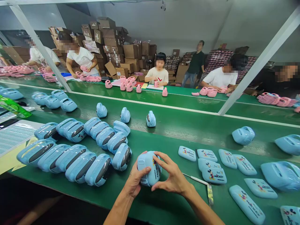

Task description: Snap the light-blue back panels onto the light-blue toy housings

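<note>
Between my two hands is a blue plastic case (150, 167) with a printed cartoon and lettering on its right side, held just above the green table. My left hand (136, 178) grips its left side, thumb across the front. My right hand (171, 175) has its fingertips on the case's top edge and its thumb at the lower right. Several blue cases with dark panels (79, 162) stand in rows to the left. On the right lie several blue printed covers (213, 174), beside a thin white-handled tool (199, 180).
A green conveyor (187, 125) behind the table carries spaced blue cases (151, 118). White slanted posts (260, 59) rise beyond. Across the line, several people handle pink cases (127, 83). Papers (16, 137) and a green packet (14, 106) lie at far left.
</note>
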